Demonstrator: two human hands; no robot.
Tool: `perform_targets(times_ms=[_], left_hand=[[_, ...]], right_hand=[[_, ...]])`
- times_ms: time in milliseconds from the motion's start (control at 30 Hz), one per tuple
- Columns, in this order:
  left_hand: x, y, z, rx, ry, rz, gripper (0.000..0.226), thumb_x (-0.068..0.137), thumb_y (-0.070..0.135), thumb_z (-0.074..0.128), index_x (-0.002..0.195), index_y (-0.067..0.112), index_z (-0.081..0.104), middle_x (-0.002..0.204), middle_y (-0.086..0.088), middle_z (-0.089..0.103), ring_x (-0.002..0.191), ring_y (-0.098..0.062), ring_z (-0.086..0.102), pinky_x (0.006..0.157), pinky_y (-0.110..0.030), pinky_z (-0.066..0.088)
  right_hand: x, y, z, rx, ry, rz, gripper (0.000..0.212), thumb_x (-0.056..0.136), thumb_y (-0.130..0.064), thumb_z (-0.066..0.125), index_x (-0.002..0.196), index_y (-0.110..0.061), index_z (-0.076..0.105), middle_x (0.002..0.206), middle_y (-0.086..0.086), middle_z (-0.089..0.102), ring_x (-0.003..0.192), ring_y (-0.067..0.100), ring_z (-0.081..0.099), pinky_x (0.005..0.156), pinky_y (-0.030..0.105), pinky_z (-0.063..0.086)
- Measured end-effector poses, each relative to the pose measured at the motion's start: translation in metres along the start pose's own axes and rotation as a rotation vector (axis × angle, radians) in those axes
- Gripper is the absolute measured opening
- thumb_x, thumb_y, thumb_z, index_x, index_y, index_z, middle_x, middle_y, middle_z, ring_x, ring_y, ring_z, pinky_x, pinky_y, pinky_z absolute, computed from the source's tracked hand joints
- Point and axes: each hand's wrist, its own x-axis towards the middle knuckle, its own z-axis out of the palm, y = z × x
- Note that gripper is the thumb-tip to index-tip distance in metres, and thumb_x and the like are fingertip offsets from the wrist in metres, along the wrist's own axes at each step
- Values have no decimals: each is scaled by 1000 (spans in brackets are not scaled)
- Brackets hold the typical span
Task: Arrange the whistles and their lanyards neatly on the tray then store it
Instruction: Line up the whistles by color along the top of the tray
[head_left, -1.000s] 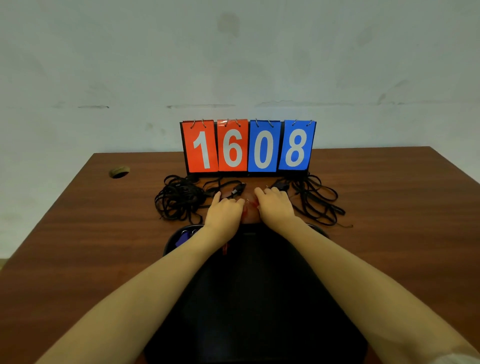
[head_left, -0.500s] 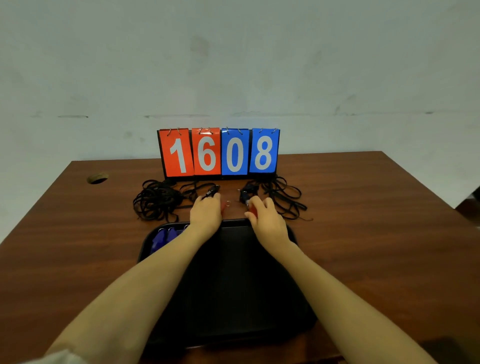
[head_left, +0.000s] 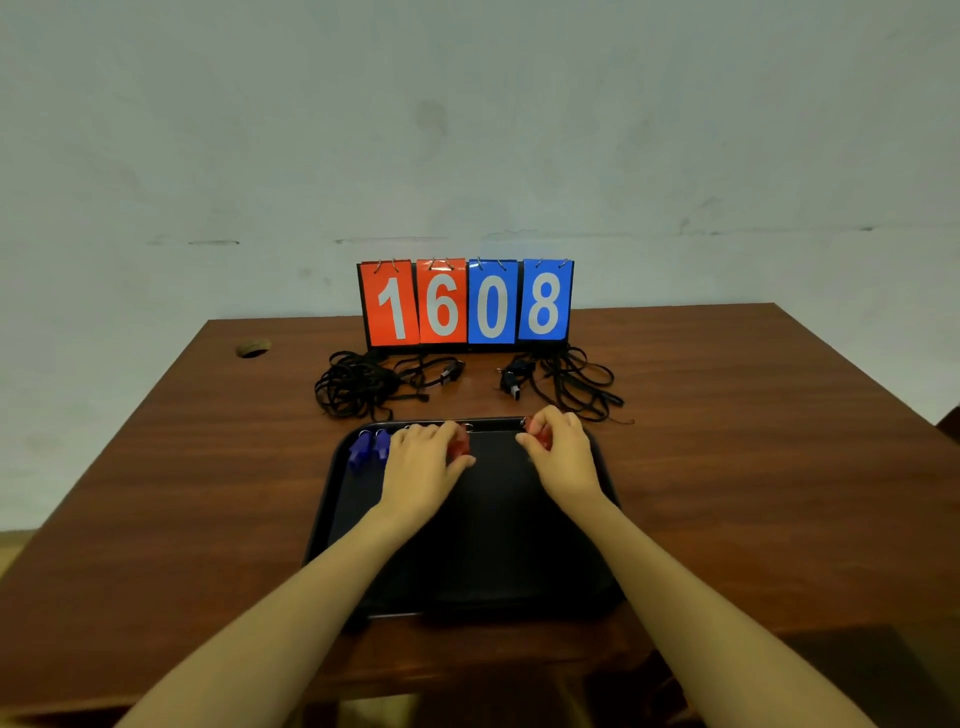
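A black tray (head_left: 478, 551) lies on the wooden table in front of me. Two blue whistles (head_left: 368, 448) sit in its far left corner. My left hand (head_left: 423, 460) is over the tray's far edge, closed on a red whistle (head_left: 459, 446) with a metal ring. My right hand (head_left: 563, 449) is at the far right of the tray, closed on another red whistle (head_left: 537, 434). Behind the tray lie two tangles of black lanyards, one on the left (head_left: 363, 387) and one on the right (head_left: 571, 384).
A flip scoreboard (head_left: 466, 302) reading 1608 stands at the back of the table (head_left: 753, 441), against a pale wall. A round cable hole (head_left: 253, 348) is at the table's back left. The table's near edge is close to the tray's near rim.
Both hands came back from the lanyards behind the tray and now sit over its far edge, each with a red whistle. The camera view pulled back and shifted.
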Motion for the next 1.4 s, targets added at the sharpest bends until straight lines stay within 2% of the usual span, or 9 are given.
perform_targets(times_ms=[133, 367, 567, 667, 800, 933, 1100, 1233, 1400], left_hand=[[-3, 10, 4, 58, -54, -27, 36, 88, 44, 56, 115, 21, 55, 114, 0, 63, 113, -20, 51, 104, -34, 29], [-6, 7, 15, 159, -158, -42, 49, 90, 49, 51, 130, 22, 49, 128, -2, 58, 127, -23, 43, 114, -39, 21], [-15, -1, 17, 205, -105, 136, 46, 96, 20, 46, 142, 23, 41, 143, -3, 44, 139, -23, 30, 118, -43, -6], [-12, -2, 13, 263, -130, 130, 43, 99, 19, 39, 142, 22, 40, 142, -2, 46, 141, -21, 27, 117, -44, -10], [-3, -4, 11, 317, -154, 134, 42, 99, 19, 40, 141, 22, 43, 140, -5, 48, 139, -23, 28, 116, -46, -12], [6, -7, 12, 292, -151, 92, 40, 98, 20, 42, 138, 23, 47, 135, -3, 51, 135, -21, 35, 117, -47, -10], [10, -10, 14, 259, -136, 35, 40, 97, 21, 44, 136, 25, 48, 129, -1, 53, 130, -20, 40, 119, -49, -4], [9, -13, 17, 270, -113, 22, 39, 96, 24, 46, 135, 25, 48, 127, 0, 54, 129, -20, 42, 119, -51, -3], [11, -16, 18, 260, -100, -4, 42, 95, 25, 47, 137, 21, 44, 130, 1, 53, 130, -19, 41, 118, -50, -2]], right_hand=[[-21, 2, -2, -25, 23, -11, 13, 92, -21, 58, 90, -12, 49, 94, 0, 44, 72, 5, 46, 71, 25, 40], [-39, 15, -12, -45, 5, -44, 10, 92, -24, 57, 93, -16, 50, 95, -3, 45, 84, 14, 53, 76, 30, 48], [-33, 14, -4, -119, -85, -66, 20, 96, -29, 50, 114, -24, 59, 99, -1, 42, 83, 13, 52, 79, 30, 49], [-27, 10, 7, -120, -130, -54, 22, 96, -30, 51, 110, -20, 65, 98, 0, 42, 84, 13, 49, 77, 26, 43], [-18, 5, 13, -111, -212, 12, 21, 91, -21, 57, 111, -21, 62, 104, 0, 38, 83, 10, 47, 80, 23, 43], [-10, 3, 15, -106, -269, -18, 39, 92, -3, 43, 125, -20, 55, 103, -1, 35, 75, 4, 43, 79, 22, 41], [-5, 2, 17, -112, -311, -38, 43, 95, -12, 50, 137, -23, 46, 111, 0, 35, 99, 12, 43, 89, 22, 37], [-5, 2, 20, -137, -334, -54, 51, 93, -21, 56, 141, -26, 39, 121, 5, 42, 112, 24, 49, 96, 34, 44], [4, -2, 32, -250, -279, -98, 44, 89, -26, 62, 129, -20, 45, 122, 6, 51, 116, 24, 47, 96, 39, 45]])
